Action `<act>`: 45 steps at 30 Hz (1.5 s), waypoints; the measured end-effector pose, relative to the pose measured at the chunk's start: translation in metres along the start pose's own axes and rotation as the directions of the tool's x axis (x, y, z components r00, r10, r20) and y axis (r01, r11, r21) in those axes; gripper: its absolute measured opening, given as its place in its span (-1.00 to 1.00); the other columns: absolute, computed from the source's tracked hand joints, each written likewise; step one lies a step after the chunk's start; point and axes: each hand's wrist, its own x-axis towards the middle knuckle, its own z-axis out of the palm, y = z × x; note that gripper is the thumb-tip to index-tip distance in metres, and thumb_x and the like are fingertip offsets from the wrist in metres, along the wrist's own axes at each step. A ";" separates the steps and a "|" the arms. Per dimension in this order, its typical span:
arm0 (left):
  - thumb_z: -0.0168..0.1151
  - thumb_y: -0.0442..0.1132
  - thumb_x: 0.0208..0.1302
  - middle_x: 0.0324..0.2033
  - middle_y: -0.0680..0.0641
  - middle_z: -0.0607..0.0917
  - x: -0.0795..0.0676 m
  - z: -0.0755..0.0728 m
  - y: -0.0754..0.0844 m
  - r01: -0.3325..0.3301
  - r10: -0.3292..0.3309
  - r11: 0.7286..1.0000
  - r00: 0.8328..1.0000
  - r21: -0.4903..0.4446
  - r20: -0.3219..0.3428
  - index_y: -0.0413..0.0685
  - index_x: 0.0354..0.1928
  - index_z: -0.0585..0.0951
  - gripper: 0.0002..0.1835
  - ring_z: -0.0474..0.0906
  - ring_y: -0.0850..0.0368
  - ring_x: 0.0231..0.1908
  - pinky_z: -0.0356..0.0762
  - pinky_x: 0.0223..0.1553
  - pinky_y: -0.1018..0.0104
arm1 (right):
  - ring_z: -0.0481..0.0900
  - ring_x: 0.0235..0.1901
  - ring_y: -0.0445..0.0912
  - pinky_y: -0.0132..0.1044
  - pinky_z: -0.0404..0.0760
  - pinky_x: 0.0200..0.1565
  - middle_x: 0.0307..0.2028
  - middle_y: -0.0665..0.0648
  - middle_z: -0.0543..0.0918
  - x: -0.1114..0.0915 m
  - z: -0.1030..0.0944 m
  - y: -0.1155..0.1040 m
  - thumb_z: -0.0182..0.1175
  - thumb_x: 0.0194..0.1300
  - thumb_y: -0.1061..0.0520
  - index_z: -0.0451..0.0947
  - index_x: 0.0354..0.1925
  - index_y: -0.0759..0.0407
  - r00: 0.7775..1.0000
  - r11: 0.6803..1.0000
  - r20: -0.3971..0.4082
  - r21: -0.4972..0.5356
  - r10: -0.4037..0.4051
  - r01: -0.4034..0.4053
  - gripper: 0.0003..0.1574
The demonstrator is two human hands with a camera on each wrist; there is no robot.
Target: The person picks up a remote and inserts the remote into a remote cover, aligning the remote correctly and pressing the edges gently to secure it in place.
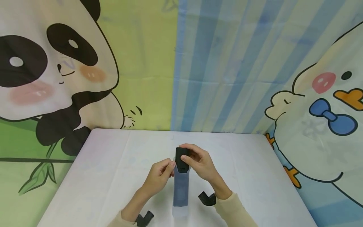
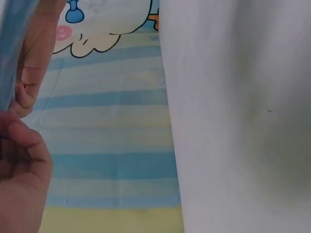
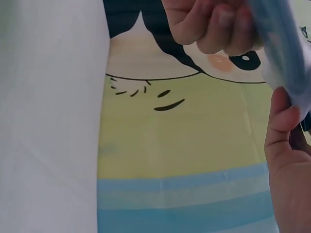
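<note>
A long, slim blue-grey item (image 1: 181,189) hangs between my hands, with a black, blocky top end (image 1: 181,154). Around the blue-grey length is a translucent plastic sleeve (image 1: 180,212), which runs past its lower end. My right hand (image 1: 202,164) holds the black end from the right, thumb across its front. On the other side, my left hand (image 1: 159,176) pinches the sleeve's edge near its top with thumb and fingers. In the right wrist view, the blue-grey item (image 3: 279,39) and whitish plastic lie between both hands. Its exact kind cannot be told.
A white table (image 1: 127,176) lies beneath the hands. Behind it hangs a printed cloth (image 1: 147,63) with a panda, stripes and a white bird. Black wrist mounts (image 1: 207,199) sit by both sleeves' cuffs.
</note>
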 end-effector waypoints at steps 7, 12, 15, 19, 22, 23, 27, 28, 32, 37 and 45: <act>0.30 -0.13 0.40 -0.24 0.07 0.66 -0.001 -0.003 -0.001 0.209 -0.210 0.976 0.978 0.065 0.005 0.22 0.32 0.30 -0.46 0.65 0.23 -0.36 0.61 -0.28 0.29 | 0.60 -0.23 -0.01 -0.31 0.64 -0.24 -0.03 0.42 0.57 -0.003 0.004 0.012 0.17 0.29 0.56 0.45 0.18 0.50 0.999 0.999 -0.034 -0.039 -0.005 0.003 -0.52; 0.31 -0.08 0.39 -0.46 0.12 0.67 0.004 -0.005 0.000 0.231 -0.234 0.972 0.967 0.042 0.098 0.43 0.52 0.08 -0.19 0.65 0.26 -0.45 0.60 -0.35 0.31 | 0.60 -0.17 -0.01 -0.27 0.64 -0.18 0.08 0.39 0.52 -0.004 0.008 0.015 0.18 0.34 0.49 0.33 0.32 0.43 0.998 0.998 -0.022 -0.027 0.061 -0.061 -0.39; 0.29 -0.12 0.41 -0.36 0.02 0.77 0.007 -0.008 0.002 0.255 -0.251 0.967 0.962 -0.022 0.109 0.41 0.51 0.10 -0.22 0.75 0.09 -0.30 0.66 -0.24 0.22 | 0.60 -0.18 -0.01 -0.26 0.64 -0.21 0.06 0.32 0.50 -0.007 0.008 0.018 0.18 0.39 0.42 0.28 0.35 0.36 0.992 0.993 -0.044 -0.005 0.119 -0.119 -0.39; 0.30 -0.17 0.41 -0.26 -0.07 0.78 0.009 -0.013 0.003 0.289 -0.284 0.953 0.957 -0.094 0.058 0.36 0.51 0.12 -0.23 0.75 -0.01 -0.26 0.64 -0.21 0.22 | 0.54 -0.40 -0.11 -0.31 0.54 -0.42 -0.27 0.13 0.55 -0.015 0.006 0.022 0.19 0.46 0.26 0.46 -0.04 0.22 0.984 0.981 -0.019 -0.069 0.180 -0.181 -0.84; 0.30 -0.19 0.41 -0.26 -0.11 0.78 0.011 -0.015 0.002 0.300 -0.298 0.945 0.954 -0.130 0.036 0.31 0.52 0.11 -0.22 0.75 -0.04 -0.25 0.64 -0.17 0.22 | 0.38 -0.60 -0.20 -0.33 0.38 -0.56 -0.54 -0.01 0.46 -0.021 0.007 0.025 0.12 0.52 0.19 0.41 -0.33 0.07 0.976 0.975 0.098 -0.125 0.197 -0.184 -0.80; 0.30 -0.18 0.41 -0.26 -0.12 0.78 0.012 -0.016 0.001 0.304 -0.302 0.943 0.953 -0.136 0.038 0.31 0.52 0.11 -0.22 0.75 -0.05 -0.25 0.64 -0.16 0.21 | 0.33 -0.63 -0.22 -0.34 0.33 -0.59 -0.58 -0.03 0.43 -0.023 0.007 0.026 0.09 0.54 0.19 0.39 -0.38 0.04 0.971 0.976 0.135 -0.127 0.195 -0.178 -0.74; 0.29 -0.16 0.41 -0.25 -0.14 0.77 0.012 -0.017 0.002 0.328 -0.320 0.931 0.945 -0.160 0.075 0.32 0.53 0.10 -0.22 0.75 -0.09 -0.25 0.64 -0.14 0.18 | 0.21 -0.67 -0.25 -0.35 0.24 -0.63 -0.64 -0.04 0.34 -0.027 0.009 0.029 0.00 0.57 0.24 0.33 -0.43 0.02 0.965 0.986 0.209 -0.085 0.157 -0.142 -0.65; 0.29 -0.15 0.41 -0.24 -0.14 0.77 0.012 -0.017 0.003 0.337 -0.328 0.928 0.941 -0.160 0.083 0.35 0.52 0.11 -0.22 0.75 -0.09 -0.25 0.65 -0.15 0.17 | 0.21 -0.66 -0.25 -0.36 0.25 -0.62 -0.64 -0.03 0.33 -0.027 0.009 0.029 -0.01 0.57 0.25 0.34 -0.44 0.02 0.967 0.989 0.212 -0.072 0.144 -0.131 -0.65; 0.29 -0.11 0.41 -0.36 -0.12 0.75 0.011 -0.018 0.005 0.365 -0.352 0.922 0.930 -0.130 0.108 0.52 0.50 0.11 -0.23 0.72 -0.03 -0.38 0.62 -0.31 0.23 | 0.23 -0.63 -0.22 -0.36 0.28 -0.56 -0.62 0.09 0.34 -0.026 0.009 0.031 -0.04 0.54 0.35 0.34 -0.45 0.10 0.971 0.996 0.222 -0.025 0.091 -0.087 -0.63; 0.28 -0.04 0.41 -0.72 0.01 0.39 0.014 -0.021 0.005 0.376 -0.368 0.926 0.920 -0.039 0.136 0.62 0.48 0.10 -0.24 0.25 0.18 -0.71 0.21 -0.65 0.35 | 0.26 -0.65 -0.01 -0.32 0.31 -0.52 -0.63 0.23 0.32 -0.027 0.011 0.032 -0.09 0.49 0.48 0.33 -0.49 0.21 0.980 0.997 0.186 0.007 0.075 -0.078 -0.60; 0.27 -0.03 0.42 -0.72 0.08 0.30 0.020 -0.020 0.007 0.377 -0.365 0.926 0.910 -0.027 0.199 0.64 0.48 0.07 -0.23 0.14 0.17 -0.71 0.14 -0.67 0.35 | 0.19 -0.65 0.14 -0.12 0.27 -0.57 -0.62 0.22 0.28 -0.027 0.018 0.024 -0.13 0.51 0.46 0.32 -0.49 0.27 0.997 0.994 0.026 0.074 0.077 -0.078 -0.61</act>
